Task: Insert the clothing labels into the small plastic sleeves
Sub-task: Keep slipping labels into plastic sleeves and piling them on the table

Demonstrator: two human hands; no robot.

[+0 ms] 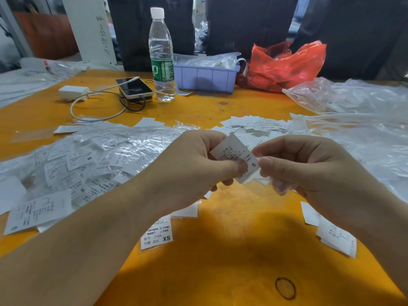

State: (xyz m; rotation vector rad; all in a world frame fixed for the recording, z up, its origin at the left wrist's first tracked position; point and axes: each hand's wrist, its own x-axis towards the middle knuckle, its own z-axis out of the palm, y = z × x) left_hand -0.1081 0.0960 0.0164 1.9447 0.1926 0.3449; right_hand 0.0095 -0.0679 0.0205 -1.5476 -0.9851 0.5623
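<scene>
- Label [235, 157] at centre of frame, white with small print and an "S"; long axis tilted, running upper left to lower right
- left hand [194, 171] pinches it; right hand [309, 171] pinches a clear sleeve [262, 180] at its lower end

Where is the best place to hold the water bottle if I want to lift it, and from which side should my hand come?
Grip the water bottle around its labelled middle, coming from the near side. It stands upright, the phone crowds its left and the tray its right and back. The body looks thin, so probably squeeze lightly.
</scene>
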